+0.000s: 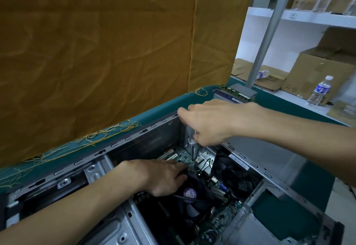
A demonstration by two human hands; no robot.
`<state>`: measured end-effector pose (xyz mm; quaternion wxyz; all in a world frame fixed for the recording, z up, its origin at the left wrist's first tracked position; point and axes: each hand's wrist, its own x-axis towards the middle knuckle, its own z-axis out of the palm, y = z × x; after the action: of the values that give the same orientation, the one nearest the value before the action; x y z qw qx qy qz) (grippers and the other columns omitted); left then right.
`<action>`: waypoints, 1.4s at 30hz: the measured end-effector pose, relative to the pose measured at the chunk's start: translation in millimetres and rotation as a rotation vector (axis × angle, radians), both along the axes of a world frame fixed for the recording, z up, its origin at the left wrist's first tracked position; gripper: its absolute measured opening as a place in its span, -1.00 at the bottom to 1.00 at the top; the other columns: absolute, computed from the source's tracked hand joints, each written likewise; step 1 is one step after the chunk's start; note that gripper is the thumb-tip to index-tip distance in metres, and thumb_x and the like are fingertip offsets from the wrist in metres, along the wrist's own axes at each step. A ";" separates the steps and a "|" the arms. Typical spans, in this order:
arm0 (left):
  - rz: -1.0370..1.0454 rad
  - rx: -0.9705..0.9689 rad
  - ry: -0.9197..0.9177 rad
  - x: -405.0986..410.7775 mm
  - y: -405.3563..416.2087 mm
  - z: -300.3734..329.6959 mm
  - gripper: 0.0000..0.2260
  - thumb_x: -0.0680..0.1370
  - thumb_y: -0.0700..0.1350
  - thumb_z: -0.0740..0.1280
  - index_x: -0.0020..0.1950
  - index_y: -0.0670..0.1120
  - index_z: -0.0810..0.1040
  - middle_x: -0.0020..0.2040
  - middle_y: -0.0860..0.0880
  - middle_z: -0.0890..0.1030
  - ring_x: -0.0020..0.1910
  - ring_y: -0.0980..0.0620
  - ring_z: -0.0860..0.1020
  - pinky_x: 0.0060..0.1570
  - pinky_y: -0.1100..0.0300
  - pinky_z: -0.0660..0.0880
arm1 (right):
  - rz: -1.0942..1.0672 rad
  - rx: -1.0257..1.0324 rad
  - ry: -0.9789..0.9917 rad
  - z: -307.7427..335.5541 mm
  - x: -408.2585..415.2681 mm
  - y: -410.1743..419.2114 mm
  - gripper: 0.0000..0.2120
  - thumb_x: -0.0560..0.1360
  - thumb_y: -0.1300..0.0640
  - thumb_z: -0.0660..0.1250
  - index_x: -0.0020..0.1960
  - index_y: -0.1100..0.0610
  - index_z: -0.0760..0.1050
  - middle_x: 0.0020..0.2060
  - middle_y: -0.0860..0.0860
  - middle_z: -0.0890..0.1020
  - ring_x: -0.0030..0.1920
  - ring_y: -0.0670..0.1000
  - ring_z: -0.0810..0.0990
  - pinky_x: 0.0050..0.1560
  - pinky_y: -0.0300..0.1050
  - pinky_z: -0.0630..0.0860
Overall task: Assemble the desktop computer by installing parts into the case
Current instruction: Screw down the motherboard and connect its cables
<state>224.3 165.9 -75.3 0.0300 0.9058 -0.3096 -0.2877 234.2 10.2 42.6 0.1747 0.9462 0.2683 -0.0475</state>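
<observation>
The open computer case (pixel 134 223) lies on its side on the green desk (pixel 192 100), filling the frame from 9 o'clock to 5 o'clock. Inside it the motherboard (pixel 217 223) lies flat, with the black cooler fan (pixel 190 196) at about 6 o'clock of centre.

The left hand (pixel 163 177) reaches into the case from 8 o'clock. It rests palm down on the fan's upper edge, fingers (pixel 179 165) straight and close together, the tips touching the board at the fan's 12 o'clock side. It grips nothing that can be seen.

The right hand (pixel 208 125) enters from 3 o'clock and hovers over the rear corner of the case. Its fingers are curled downward, clamped round the handle of a grey screwdriver (pixel 194 148). The shaft stands nearly upright, its tip down on the board just at 1 o'clock of the left fingertips. The screw itself cannot be made out.

At 1 o'clock beyond the case, memory modules (pixel 234 95) lie on the desk. An orange cloth (pixel 96 52) hangs behind. Cardboard boxes (pixel 317 71) and a water bottle (pixel 320 90) stand at 3 o'clock.
</observation>
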 end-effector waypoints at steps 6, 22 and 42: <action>0.000 -0.004 -0.004 4.2 1.1 -4.7 -0.50 0.70 0.20 -0.01 0.63 0.12 0.11 0.64 -0.03 0.18 0.59 -0.09 0.20 0.56 -0.03 0.16 | 0.009 -0.046 -0.024 1.8 -3.5 3.1 -0.70 0.66 -0.06 0.24 0.05 0.10 0.18 -0.22 -0.01 0.39 -0.30 0.09 0.36 -0.27 -0.01 0.26; -0.102 0.027 -0.211 33.1 -10.8 3.4 -0.59 0.71 0.05 0.06 0.57 0.16 0.31 0.59 -0.08 0.25 0.55 -0.15 0.23 0.49 -0.09 0.25 | 0.025 -0.054 -0.062 1.1 0.0 -5.9 -0.68 0.66 -0.15 0.21 0.05 0.10 0.25 -0.20 0.00 0.46 -0.22 0.12 0.52 -0.28 -0.02 0.29; -0.252 0.197 -0.281 33.9 -16.0 -7.9 -0.56 0.73 0.11 0.04 0.63 0.20 0.14 0.58 -0.09 0.23 0.51 -0.17 0.21 0.47 -0.16 0.23 | 0.027 0.021 0.054 0.4 7.6 -4.6 -0.80 0.62 0.00 0.28 0.11 0.08 0.34 -0.19 0.01 0.48 -0.19 0.11 0.51 -0.27 0.01 0.36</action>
<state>258.3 149.9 -83.2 -0.1385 0.8896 -0.3920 -0.1890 241.9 5.6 43.0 0.1581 0.9426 0.2864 -0.0675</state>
